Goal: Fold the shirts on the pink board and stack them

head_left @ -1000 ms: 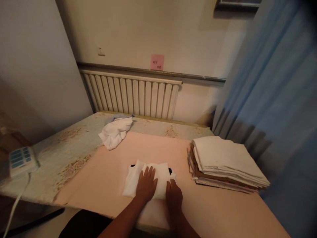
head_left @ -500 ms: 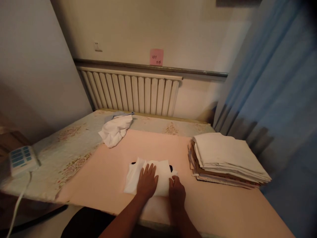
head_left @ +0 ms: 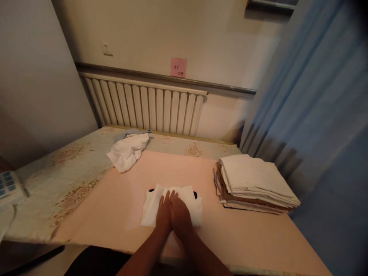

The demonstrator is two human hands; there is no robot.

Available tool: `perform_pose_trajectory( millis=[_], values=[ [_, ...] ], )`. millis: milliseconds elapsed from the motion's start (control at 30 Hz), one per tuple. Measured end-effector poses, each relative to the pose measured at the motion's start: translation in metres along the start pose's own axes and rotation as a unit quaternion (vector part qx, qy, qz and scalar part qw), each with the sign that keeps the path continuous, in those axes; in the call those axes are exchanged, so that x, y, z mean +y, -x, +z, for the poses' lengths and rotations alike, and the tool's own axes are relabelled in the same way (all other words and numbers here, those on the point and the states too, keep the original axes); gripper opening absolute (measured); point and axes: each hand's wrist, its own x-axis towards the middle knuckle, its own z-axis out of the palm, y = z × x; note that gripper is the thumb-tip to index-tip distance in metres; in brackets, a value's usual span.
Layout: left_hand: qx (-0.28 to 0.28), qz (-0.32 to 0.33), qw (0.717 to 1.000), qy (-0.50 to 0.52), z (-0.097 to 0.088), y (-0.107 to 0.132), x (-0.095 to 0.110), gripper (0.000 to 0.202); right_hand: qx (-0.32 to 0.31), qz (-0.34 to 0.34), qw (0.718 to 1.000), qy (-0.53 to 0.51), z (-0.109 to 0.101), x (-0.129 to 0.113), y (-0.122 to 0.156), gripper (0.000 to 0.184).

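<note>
A folded white cloth [head_left: 188, 193], perhaps a garment, lies flat on the pink sheet [head_left: 115, 207] in front of me. Small black patches show at its left and right upper corners. On the middle of it rest my left hand [head_left: 164, 214] and my right hand [head_left: 180, 214], side by side and touching. Fingers of both are stretched out and point away from me. The right hand partly overlaps the left one. Neither hand grips anything that I can see.
To the right stands a stack of folded cloths [head_left: 253, 176], white on top. A crumpled white cloth [head_left: 129, 151] lies at the back left on the floral table cover [head_left: 74, 191]. A white device with blue panels [head_left: 10, 188] sits at the left edge. Behind is a radiator [head_left: 149, 103].
My right hand has moved left from the cloth's right edge to its middle, beside my left hand. The left hand stays on the cloth. The view has shifted slightly.
</note>
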Motion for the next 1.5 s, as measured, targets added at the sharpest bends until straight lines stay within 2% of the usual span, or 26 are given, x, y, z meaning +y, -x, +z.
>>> perform_pose_trajectory(
  millis=[167,300,467,600,767,967,1267,1500],
  values=[
    [-0.013,-0.001,1.000,0.020,-0.006,0.000,0.001,0.054,-0.038,0.016,0.999,-0.009,0.009,0.017,-0.001,0.043],
    [-0.013,0.001,0.999,0.031,-0.011,0.000,-0.001,0.051,-0.035,0.008,0.999,0.021,0.011,0.026,0.005,0.043],
    [0.015,0.014,0.999,0.030,-0.013,0.004,-0.014,0.046,-0.021,-0.011,0.998,0.064,0.016,0.030,0.013,0.040],
    [0.047,0.001,0.999,0.015,-0.010,0.006,-0.028,0.045,-0.034,-0.005,0.997,0.074,0.016,0.030,0.014,0.036],
    [0.065,-0.003,0.998,0.000,-0.008,0.009,-0.042,0.046,-0.047,-0.004,0.996,0.079,0.011,0.029,0.015,0.037],
    [0.056,-0.021,0.998,-0.012,-0.012,0.015,-0.057,0.046,-0.061,-0.004,0.993,0.099,0.004,0.032,0.018,0.038],
    [0.052,-0.044,0.998,-0.018,-0.012,0.015,-0.058,0.049,-0.091,0.006,0.986,0.140,-0.018,0.050,0.030,0.040],
    [0.052,-0.064,0.996,-0.014,-0.012,0.014,-0.060,0.049,-0.110,-0.002,0.982,0.152,-0.022,0.049,0.030,0.040]
  ],
)
